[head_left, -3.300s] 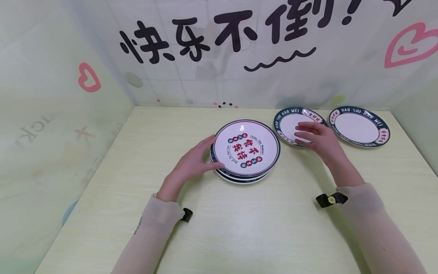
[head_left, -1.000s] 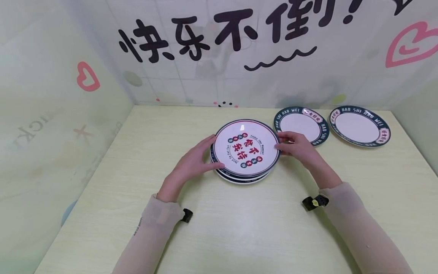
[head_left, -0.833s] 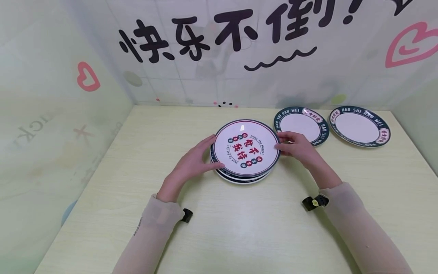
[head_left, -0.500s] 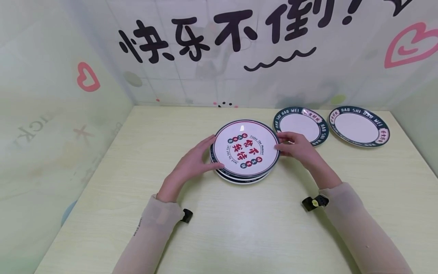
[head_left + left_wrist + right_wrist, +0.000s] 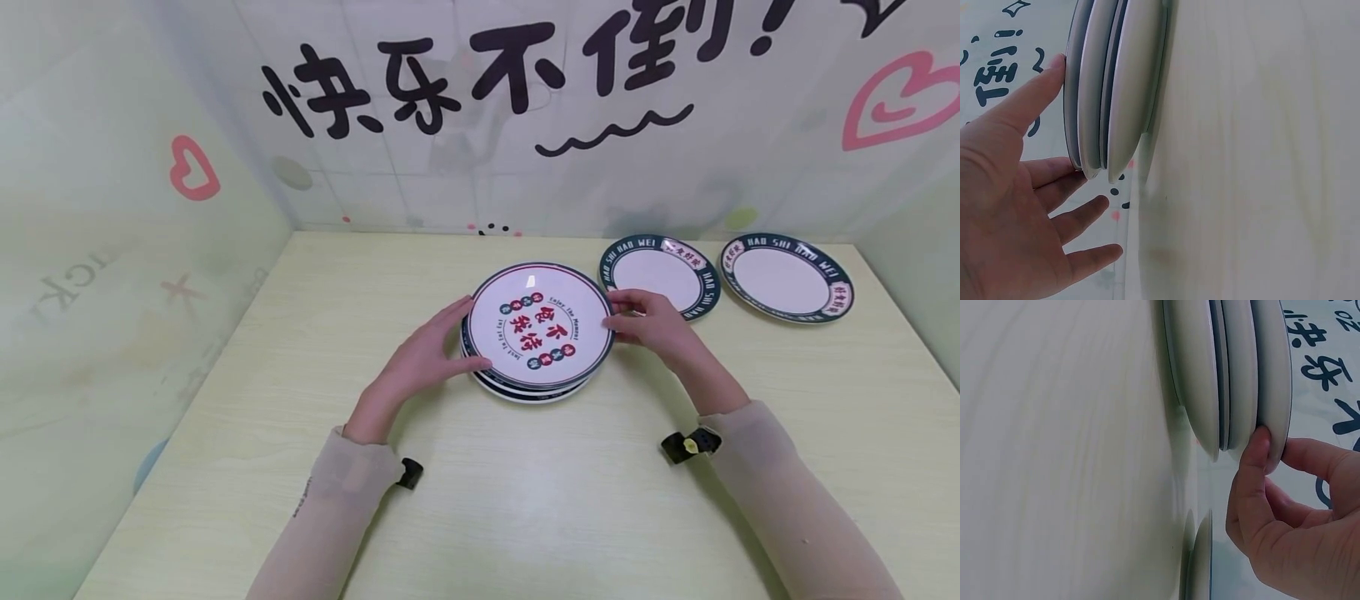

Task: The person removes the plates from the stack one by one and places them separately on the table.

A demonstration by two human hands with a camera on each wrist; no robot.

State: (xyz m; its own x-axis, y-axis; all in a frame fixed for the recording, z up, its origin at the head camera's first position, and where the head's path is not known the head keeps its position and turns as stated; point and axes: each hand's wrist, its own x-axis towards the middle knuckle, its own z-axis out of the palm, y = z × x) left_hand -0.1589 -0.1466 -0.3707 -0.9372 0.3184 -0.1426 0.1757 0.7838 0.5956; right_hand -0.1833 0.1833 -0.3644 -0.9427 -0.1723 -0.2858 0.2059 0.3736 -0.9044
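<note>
A stack of round plates [image 5: 528,398] stands on the table, with the top plate [image 5: 510,333] white, thin-rimmed and printed with red characters. My left hand [image 5: 416,354] rests its spread, nearly straight fingers against the left side of that top plate; the thumb lies at its rim. In the left wrist view, the lower fingers [image 5: 1088,215] reach out beside the stack, free of it. On the opposite side my right hand [image 5: 652,325] pinches the top plate's rim, thumb above and fingers beneath. The right wrist view shows a fingertip [image 5: 1260,439] wedged under that plate.
Two plates with dark green lettered rims lie at the back right: a nearer-left plate [image 5: 656,279], partly behind my right hand, and a far-right plate [image 5: 783,275]. Printed wall panels [image 5: 450,192] border the pale table [image 5: 525,500] at the back and sides.
My right hand has moved left and slightly down, from over the back plate to the stack's right rim, and has pinched the top plate. The left hand and all plates keep their places.
</note>
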